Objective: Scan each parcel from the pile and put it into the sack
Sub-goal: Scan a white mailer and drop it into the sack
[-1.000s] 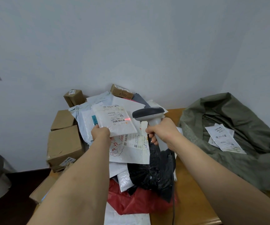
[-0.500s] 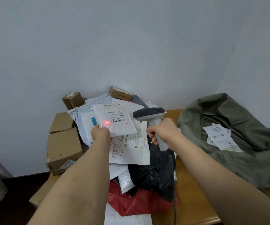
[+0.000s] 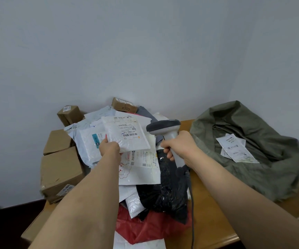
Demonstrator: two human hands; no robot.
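A white bubble mailer (image 3: 127, 136) with a printed barcode label is held up at its lower left corner, label facing the camera, just left of the grey handheld barcode scanner (image 3: 164, 130), whose head points toward it and whose cable trails down over the counter (image 3: 209, 209). Below and behind them the parcel pile (image 3: 145, 177) spreads across the counter: brown cartons, white and grey mailers, a black bag and a red bag. To the right the olive-green sack (image 3: 271, 173) slumps open, white labelled parcels (image 3: 235, 150) lying inside.
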